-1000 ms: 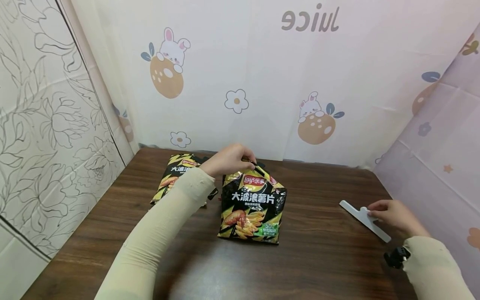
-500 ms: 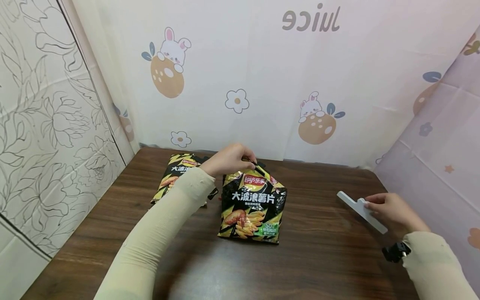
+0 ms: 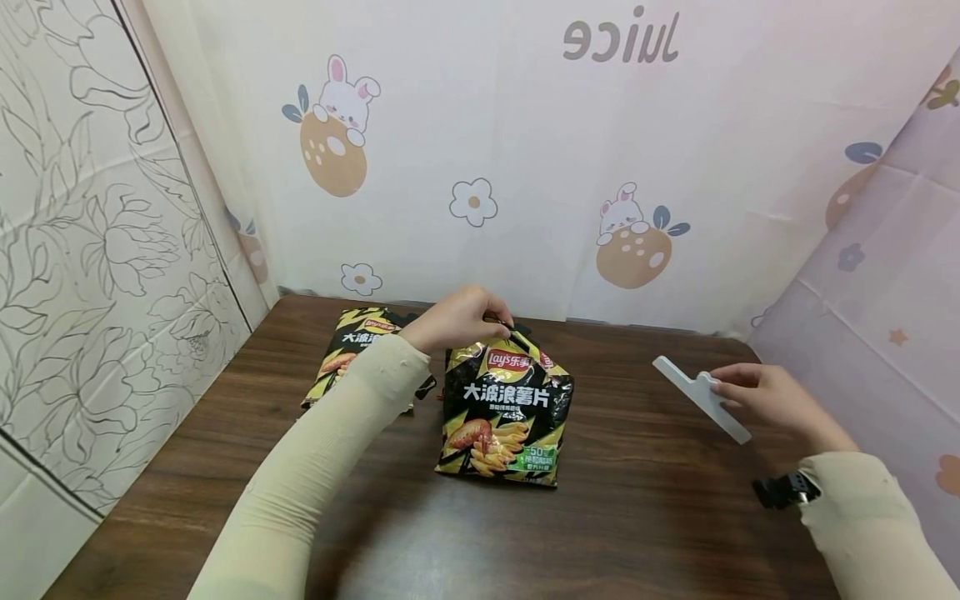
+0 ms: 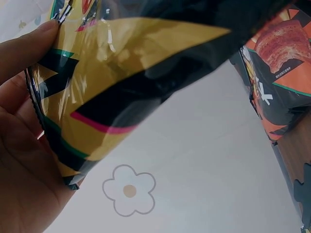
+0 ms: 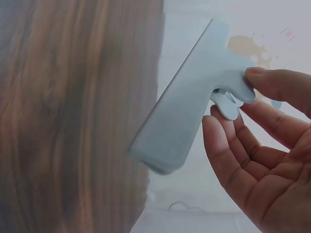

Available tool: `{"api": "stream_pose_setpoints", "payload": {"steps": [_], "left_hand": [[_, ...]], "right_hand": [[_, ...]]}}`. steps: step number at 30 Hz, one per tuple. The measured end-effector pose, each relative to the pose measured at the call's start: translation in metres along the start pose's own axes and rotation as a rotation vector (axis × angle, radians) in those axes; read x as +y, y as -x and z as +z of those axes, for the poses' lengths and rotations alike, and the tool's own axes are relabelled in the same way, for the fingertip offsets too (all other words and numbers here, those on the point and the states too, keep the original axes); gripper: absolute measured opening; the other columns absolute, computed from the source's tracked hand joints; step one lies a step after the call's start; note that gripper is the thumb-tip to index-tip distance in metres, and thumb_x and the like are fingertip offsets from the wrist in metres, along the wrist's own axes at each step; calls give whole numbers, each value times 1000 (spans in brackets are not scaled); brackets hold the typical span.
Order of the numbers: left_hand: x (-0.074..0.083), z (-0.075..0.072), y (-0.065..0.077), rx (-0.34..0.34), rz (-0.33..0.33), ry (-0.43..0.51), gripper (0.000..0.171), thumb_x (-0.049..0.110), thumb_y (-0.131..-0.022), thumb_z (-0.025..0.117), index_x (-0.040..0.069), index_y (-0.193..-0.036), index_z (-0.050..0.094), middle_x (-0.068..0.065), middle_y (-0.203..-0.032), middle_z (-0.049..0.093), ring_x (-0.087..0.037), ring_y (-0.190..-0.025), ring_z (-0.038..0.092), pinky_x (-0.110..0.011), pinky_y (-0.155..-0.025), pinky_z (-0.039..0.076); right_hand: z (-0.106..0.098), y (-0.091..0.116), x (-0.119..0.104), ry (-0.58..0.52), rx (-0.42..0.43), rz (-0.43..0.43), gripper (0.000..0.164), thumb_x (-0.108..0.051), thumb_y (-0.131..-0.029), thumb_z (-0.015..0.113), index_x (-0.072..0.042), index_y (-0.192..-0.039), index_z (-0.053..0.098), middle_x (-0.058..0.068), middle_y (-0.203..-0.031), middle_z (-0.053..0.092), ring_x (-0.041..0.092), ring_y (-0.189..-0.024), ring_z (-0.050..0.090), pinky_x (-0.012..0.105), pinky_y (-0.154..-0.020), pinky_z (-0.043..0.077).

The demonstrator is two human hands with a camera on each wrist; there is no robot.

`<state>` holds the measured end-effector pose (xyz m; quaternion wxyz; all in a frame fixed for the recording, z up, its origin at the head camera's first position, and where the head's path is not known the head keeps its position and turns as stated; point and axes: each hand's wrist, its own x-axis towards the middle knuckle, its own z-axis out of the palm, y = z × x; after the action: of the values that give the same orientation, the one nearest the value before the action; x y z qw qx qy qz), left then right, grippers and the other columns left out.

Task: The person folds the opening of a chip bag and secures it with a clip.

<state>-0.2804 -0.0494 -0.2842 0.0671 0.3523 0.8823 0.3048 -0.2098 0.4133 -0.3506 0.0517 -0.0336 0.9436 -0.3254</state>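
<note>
My left hand [image 3: 468,317] pinches the folded top of a black and yellow Lay's chip bag [image 3: 504,417], which stands upright in the middle of the table. Up close in the left wrist view, the thumb presses the edge of the bag [image 4: 146,53]. Off to the right, my right hand [image 3: 776,400] holds a long white bag clip [image 3: 701,398] by its handle. In the right wrist view, thumb and fingers pinch the two handle tabs of the clip [image 5: 180,102], whose long bar points away from the palm.
A second Lay's bag [image 3: 337,354] lies at the back left, partly behind my left forearm. An orange and black bag [image 4: 286,73] shows at the right of the left wrist view. The brown wooden table [image 3: 622,517] ends at a printed curtain [image 3: 525,125] behind.
My right hand has lifted and moved left and away from me with the bag clip. The left hand and the chip bag have stayed in place.
</note>
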Motion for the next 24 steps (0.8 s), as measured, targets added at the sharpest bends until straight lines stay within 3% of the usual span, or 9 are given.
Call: {"api": "stream_pose_setpoints", "payload": {"steps": [6, 13, 18, 24], "left_hand": [[0, -1, 1, -2, -3, 4, 16, 18, -96, 64, 9, -105, 74, -4, -105, 73, -12, -74, 59, -26, -69, 47], [1, -1, 1, 8, 4, -16, 15, 17, -96, 64, 9, -103, 75, -4, -106, 73, -13, -79, 61, -28, -72, 49], [0, 0, 1, 11, 0, -25, 15, 17, -96, 64, 10, -103, 75, -4, -108, 72, -13, -82, 62, -28, -74, 49], [1, 0, 1, 11, -4, -28, 16, 17, -96, 64, 10, -105, 75, -4, -111, 72, -13, -85, 64, -29, -76, 50]], "right_hand": [[0, -2, -24, -54, 18, -47, 49, -28, -98, 62, 11, -127, 57, 18, -107, 71, 1, -79, 69, 28, -66, 57], [2, -4, -54, 68, 90, -121, 44, -32, -97, 62, 3, -123, 64, 17, -104, 72, 0, -77, 64, 22, -64, 52], [5, -6, -74, 35, 119, -177, 40, -27, -97, 63, 4, -123, 64, 22, -110, 70, -4, -79, 64, 18, -64, 51], [10, -7, -99, 19, 175, -183, 41, -32, -98, 61, -1, -124, 65, 10, -105, 73, -5, -79, 61, 18, -65, 50]]}}
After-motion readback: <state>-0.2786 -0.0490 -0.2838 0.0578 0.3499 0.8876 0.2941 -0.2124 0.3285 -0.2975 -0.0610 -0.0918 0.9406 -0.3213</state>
